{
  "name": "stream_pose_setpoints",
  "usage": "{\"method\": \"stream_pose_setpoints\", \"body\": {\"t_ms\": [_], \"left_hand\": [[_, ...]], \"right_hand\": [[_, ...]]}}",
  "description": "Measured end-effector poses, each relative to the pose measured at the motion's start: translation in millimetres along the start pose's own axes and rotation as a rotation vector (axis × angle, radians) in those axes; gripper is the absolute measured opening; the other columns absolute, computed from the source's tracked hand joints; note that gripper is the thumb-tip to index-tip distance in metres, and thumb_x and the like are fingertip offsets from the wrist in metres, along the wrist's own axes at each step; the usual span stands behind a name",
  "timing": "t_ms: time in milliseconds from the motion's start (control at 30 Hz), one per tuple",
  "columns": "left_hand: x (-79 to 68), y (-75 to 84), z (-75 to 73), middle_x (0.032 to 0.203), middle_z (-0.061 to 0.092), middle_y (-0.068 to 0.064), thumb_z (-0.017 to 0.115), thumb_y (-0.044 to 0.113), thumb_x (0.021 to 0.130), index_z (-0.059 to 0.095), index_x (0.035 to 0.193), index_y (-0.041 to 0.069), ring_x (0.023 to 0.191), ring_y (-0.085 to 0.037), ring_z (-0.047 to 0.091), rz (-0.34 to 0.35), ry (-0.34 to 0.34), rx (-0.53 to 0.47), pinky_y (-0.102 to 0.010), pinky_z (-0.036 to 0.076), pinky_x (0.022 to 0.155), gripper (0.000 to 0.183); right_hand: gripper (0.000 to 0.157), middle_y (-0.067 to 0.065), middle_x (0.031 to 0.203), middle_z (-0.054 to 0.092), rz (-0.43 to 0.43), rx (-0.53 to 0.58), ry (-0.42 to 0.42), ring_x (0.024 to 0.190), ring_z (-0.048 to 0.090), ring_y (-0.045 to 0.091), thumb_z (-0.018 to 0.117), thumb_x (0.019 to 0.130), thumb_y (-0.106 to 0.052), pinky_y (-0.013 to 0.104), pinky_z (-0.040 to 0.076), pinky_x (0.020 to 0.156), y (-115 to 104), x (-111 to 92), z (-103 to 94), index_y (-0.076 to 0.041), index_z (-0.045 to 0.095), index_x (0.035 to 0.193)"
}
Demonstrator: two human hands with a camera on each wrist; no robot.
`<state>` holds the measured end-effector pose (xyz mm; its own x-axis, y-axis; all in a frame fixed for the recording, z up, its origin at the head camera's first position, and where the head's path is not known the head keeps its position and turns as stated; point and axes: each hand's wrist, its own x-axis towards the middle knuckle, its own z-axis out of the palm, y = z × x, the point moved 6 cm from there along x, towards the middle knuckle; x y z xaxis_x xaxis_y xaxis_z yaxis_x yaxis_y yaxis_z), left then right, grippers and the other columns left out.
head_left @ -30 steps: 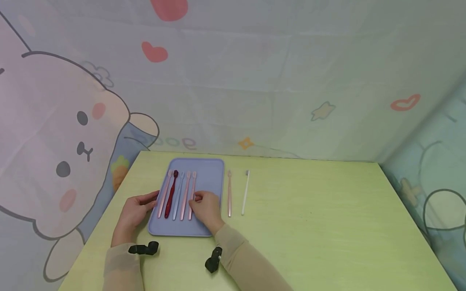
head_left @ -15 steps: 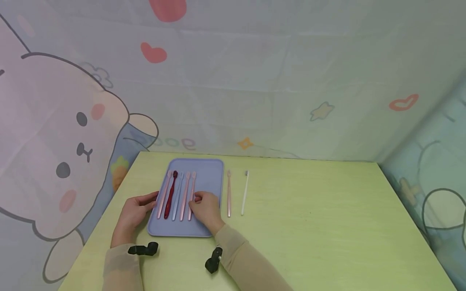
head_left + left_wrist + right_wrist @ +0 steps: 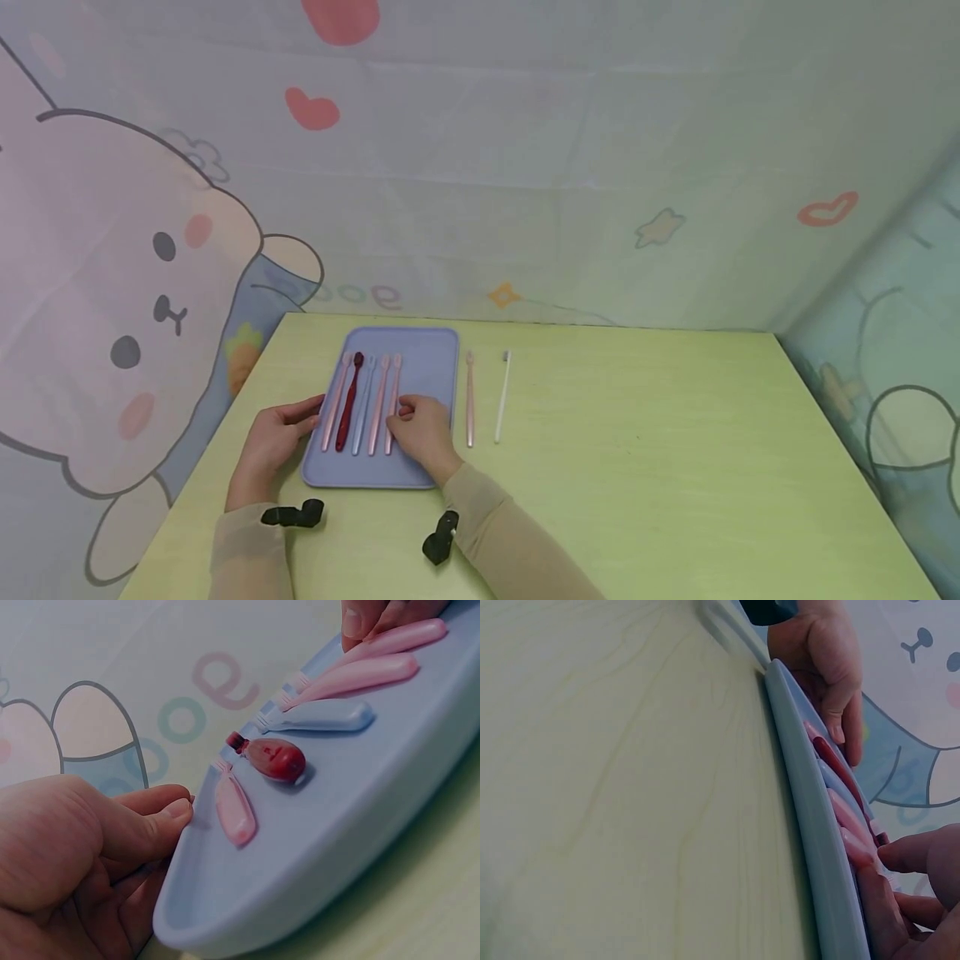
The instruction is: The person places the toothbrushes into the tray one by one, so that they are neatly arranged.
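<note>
A blue-violet tray (image 3: 423,358) holds a row of toothbrushes, heads toward its far end. From the left lie a pink toothbrush (image 3: 335,407), a dark red toothbrush (image 3: 348,407), a light blue toothbrush (image 3: 363,408) and two pink ones. My right hand (image 3: 426,432) pinches the rightmost pink toothbrush (image 3: 397,377) by its handle, low over the tray; the fingers cover part of it. At the tray's left rim, my left hand (image 3: 272,440) holds the edge between thumb and fingers. In the left wrist view, that thumb (image 3: 177,810) overlaps the rim.
To the right of the tray, another pink toothbrush (image 3: 470,404) and a white toothbrush (image 3: 503,400) lie on the yellow-green table (image 3: 660,450). A printed cloth (image 3: 600,167) hangs behind the table. Black wrist cameras (image 3: 441,537) sit on both sleeves.
Both hands keep their places at the tray and the toothbrushes lie as before. Only the head view has shifted very slightly.
</note>
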<state>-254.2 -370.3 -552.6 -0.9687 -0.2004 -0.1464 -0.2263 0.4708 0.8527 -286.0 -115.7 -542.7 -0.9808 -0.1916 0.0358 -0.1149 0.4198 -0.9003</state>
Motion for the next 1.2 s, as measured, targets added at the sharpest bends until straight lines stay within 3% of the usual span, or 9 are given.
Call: {"method": "stream_pose_setpoints", "body": {"t_ms": [333,567,1200], "left_hand": [[-0.6,4.5,-2.4,0.147,0.06,-0.025,0.068,0.008,0.105,0.061,0.148,0.001,0.151,-0.046,0.04,-0.003,-0.001,0.01,-0.059,0.029,0.125,0.045],[2.3,4.3,1.0,0.146,0.061,-0.025,0.068,0.007,0.104,0.061,0.147,0.0,0.15,-0.045,0.042,0.009,0.0,0.002,-0.058,0.031,0.124,0.044],[-2.1,5.0,-0.4,0.149,0.058,-0.025,0.068,0.01,0.105,0.06,0.148,0.001,0.151,-0.047,0.039,-0.003,0.0,0.045,-0.061,0.03,0.123,0.045]], "right_hand": [[0.05,0.004,0.101,0.073,0.038,0.032,-0.037,0.091,0.069,0.01,0.079,0.09,-0.01,0.026,0.059,0.084,-3.4,-2.1,-1.7,0.01,0.068,0.134],[0.059,0.012,0.118,0.073,0.102,0.104,-0.051,0.108,0.072,0.019,0.079,0.092,-0.013,0.032,0.059,0.097,-3.8,-7.9,-1.7,0.009,0.061,0.143],[0.059,0.017,0.141,0.066,0.124,0.198,-0.14,0.131,0.064,0.03,0.074,0.097,-0.017,0.041,0.052,0.111,1.6,-25.8,-9.2,0.003,0.057,0.15]]}}
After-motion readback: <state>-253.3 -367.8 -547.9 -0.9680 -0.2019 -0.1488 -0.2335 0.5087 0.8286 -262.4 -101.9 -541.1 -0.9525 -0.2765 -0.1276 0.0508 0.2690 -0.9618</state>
